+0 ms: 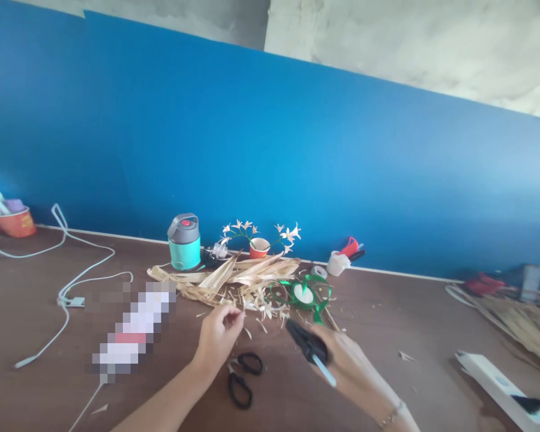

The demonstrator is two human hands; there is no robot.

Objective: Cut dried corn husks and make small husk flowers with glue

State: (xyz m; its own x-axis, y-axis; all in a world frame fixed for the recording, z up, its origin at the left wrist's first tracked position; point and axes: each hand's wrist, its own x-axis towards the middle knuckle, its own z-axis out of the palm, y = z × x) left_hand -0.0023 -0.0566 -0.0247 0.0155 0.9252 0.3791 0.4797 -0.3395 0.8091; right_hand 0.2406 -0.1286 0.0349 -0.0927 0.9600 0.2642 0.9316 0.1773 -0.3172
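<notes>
My left hand [219, 336] hovers over the brown table [387, 336], fingers pinched together on a thin pale sliver at the edge of a heap of dried straw strips [234, 277]. My right hand [346, 363] grips a black glue gun [306, 342] with a pale glue stick poking from its back, nozzle pointing toward the straw. Black scissors [242, 377] lie on the table between my wrists. A roll of green ribbon [302, 294] sits just beyond the glue gun.
A teal lidded jug [184, 242] and an orange cup of small straw flowers [259, 245] stand by the blue wall. White cables [72, 282] trail at left, a red bowl [14, 221] far left, a white box [499, 384] and more straw [522, 318] at right.
</notes>
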